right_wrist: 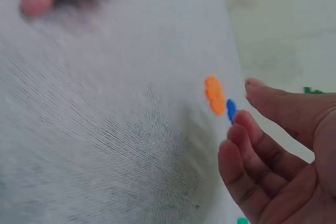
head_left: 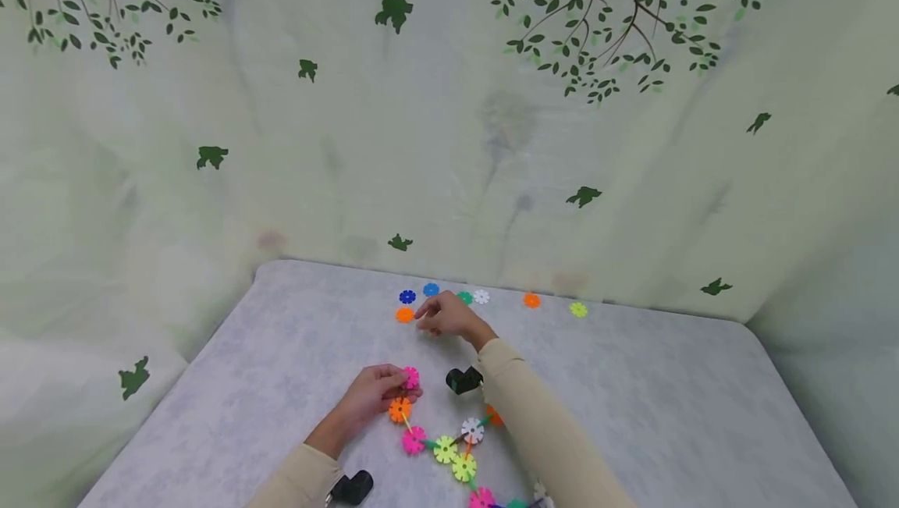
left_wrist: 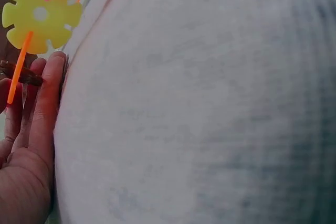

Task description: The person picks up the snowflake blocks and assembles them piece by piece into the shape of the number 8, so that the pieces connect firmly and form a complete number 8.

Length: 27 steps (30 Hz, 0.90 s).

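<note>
My left hand (head_left: 379, 392) holds the upper left end of a linked chain of notched plastic flower discs, its fingers beside a pink disc (head_left: 410, 377) and an orange disc (head_left: 400, 410). In the left wrist view, a brown disc (left_wrist: 26, 74) sits edge-on between the fingers, below a yellow disc (left_wrist: 21, 17). Farther back, my right hand (head_left: 449, 316) hovers with relaxed fingers beside a loose orange disc (head_left: 404, 315). The right wrist view shows a gap between thumb and fingers, with the orange disc (right_wrist: 214, 95) and a dark blue disc (right_wrist: 231, 110) just beyond.
Loose discs line the table's far edge: light blue (head_left: 431, 289), green (head_left: 464, 298), white (head_left: 481, 297), orange (head_left: 531, 300) and yellow (head_left: 578, 310). The chain continues toward me through a lower pink disc (head_left: 481, 499), partly hidden by the right sleeve (head_left: 548, 422). A leaf-printed curtain (head_left: 449, 141) hangs behind.
</note>
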Each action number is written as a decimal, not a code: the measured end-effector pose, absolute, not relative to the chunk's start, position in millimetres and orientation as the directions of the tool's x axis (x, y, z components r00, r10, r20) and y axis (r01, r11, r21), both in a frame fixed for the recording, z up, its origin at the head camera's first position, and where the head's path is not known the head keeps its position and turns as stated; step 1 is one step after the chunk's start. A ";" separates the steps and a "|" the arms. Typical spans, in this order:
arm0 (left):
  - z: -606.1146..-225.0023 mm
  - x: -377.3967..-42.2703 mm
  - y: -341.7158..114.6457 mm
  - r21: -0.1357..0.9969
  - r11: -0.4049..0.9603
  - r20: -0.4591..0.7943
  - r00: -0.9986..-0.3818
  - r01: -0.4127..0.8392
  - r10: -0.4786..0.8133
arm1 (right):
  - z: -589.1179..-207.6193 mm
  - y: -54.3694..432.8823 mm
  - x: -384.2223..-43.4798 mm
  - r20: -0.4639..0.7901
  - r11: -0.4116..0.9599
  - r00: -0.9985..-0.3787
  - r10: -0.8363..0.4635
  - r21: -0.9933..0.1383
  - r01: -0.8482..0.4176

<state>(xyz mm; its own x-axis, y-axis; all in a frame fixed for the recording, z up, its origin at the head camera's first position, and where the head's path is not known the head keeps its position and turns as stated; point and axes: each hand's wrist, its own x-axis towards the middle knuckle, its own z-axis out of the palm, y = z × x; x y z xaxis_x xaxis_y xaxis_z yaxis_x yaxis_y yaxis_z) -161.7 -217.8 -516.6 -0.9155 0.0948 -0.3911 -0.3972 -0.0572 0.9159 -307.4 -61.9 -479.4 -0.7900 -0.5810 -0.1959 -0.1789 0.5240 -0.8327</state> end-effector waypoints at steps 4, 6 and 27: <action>-519.5 -159.6 -217.2 0.917 -0.069 -0.384 -0.916 -0.393 0.115 | -488.3 -79.0 -321.3 -0.199 0.627 -0.821 -0.535 -0.745 -0.228; -520.5 -158.7 -216.7 0.920 -0.071 -0.375 -0.919 -0.385 0.122 | -494.5 -86.4 -324.3 -0.198 0.668 -0.833 -0.517 -0.702 -0.247; -517.9 -152.9 -193.6 0.935 -0.099 -0.351 -0.928 -0.341 -0.127 | -483.7 -66.6 -307.0 -0.194 0.495 -0.774 -0.602 -0.852 -0.172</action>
